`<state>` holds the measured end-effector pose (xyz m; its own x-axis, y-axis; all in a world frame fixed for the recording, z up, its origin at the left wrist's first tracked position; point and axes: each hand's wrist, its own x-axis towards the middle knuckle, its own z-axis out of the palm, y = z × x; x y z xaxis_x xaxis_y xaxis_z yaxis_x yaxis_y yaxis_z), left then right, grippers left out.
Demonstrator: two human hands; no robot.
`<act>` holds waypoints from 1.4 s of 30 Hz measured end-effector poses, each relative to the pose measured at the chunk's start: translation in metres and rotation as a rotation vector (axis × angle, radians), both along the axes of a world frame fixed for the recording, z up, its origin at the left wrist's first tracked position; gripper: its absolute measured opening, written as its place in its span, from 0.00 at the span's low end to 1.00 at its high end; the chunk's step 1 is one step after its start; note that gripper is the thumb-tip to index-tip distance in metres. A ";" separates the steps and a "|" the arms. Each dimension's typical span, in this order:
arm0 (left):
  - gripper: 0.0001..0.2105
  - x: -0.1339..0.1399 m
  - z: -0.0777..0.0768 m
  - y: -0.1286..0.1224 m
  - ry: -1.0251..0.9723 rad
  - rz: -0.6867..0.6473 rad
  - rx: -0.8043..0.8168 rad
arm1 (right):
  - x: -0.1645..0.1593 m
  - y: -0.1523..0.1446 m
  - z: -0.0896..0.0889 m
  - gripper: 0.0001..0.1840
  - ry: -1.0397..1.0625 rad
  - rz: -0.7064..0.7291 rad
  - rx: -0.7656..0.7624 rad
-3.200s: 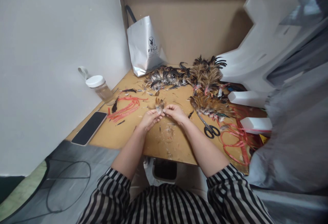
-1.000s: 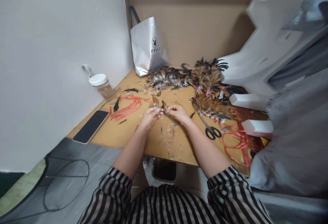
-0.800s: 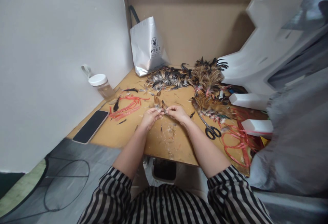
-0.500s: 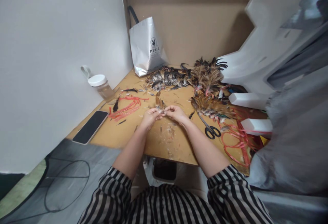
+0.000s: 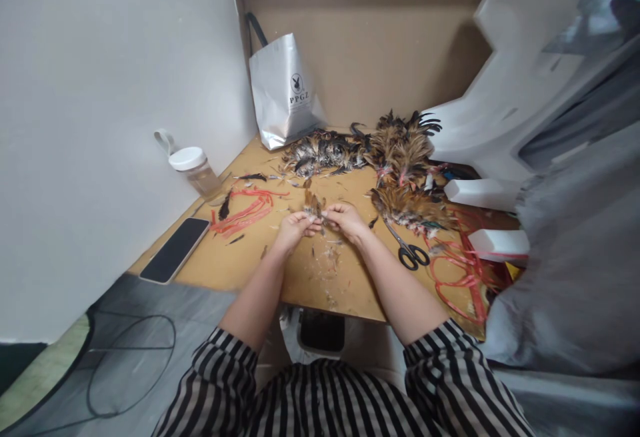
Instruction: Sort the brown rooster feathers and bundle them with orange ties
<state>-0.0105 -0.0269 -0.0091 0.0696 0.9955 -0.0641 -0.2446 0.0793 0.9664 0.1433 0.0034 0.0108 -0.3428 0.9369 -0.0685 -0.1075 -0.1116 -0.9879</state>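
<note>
My left hand (image 5: 296, 229) is closed in a pinch on a small bunch of brown feathers (image 5: 311, 198), which stands up from between thumb and fingers. Close beside it on the right, my right hand (image 5: 346, 220) pinches a feather at the bunch's edge; its fingertips are partly lost against the feathers. Dark-tipped brown feathers in tied bunches (image 5: 400, 147) lie beyond the hands, with another brown feather bunch (image 5: 415, 207) nearer on the right. A heap of loose grey and black feathers (image 5: 325, 150) lies farther back. Black-handled scissors (image 5: 413, 255) rest right of my right forearm.
Pink-red plastic strips (image 5: 250, 210) lie left of my hands, and a tangle of red strips (image 5: 465, 277) lies at the right. A phone (image 5: 175, 250), a white-lidded jar (image 5: 197, 170) and a silver bag (image 5: 283, 94) line the left side. White machine-like parts (image 5: 505, 130) border the right.
My right hand has drawn slightly away from my left, leaving a small gap between the fingertips. The view has shifted a little; the other things lie as before.
</note>
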 end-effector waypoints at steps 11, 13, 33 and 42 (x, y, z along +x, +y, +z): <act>0.12 -0.001 0.000 -0.002 -0.016 -0.075 -0.017 | -0.009 -0.004 -0.003 0.17 0.061 -0.009 -0.002; 0.11 -0.002 -0.001 -0.001 -0.026 -0.091 -0.022 | -0.011 -0.005 -0.002 0.17 0.040 -0.038 0.005; 0.12 -0.007 0.007 0.001 -0.195 0.135 -0.013 | 0.007 -0.009 0.004 0.14 -0.940 0.031 0.381; 0.12 -0.005 0.008 0.000 -0.202 0.156 -0.013 | 0.006 -0.008 0.002 0.08 -0.963 0.123 0.328</act>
<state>-0.0157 -0.0267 -0.0008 -0.0724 0.9944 -0.0774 -0.4433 0.0374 0.8956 0.1494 -0.0041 0.0128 -0.3734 0.9209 -0.1120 0.7412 0.2235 -0.6329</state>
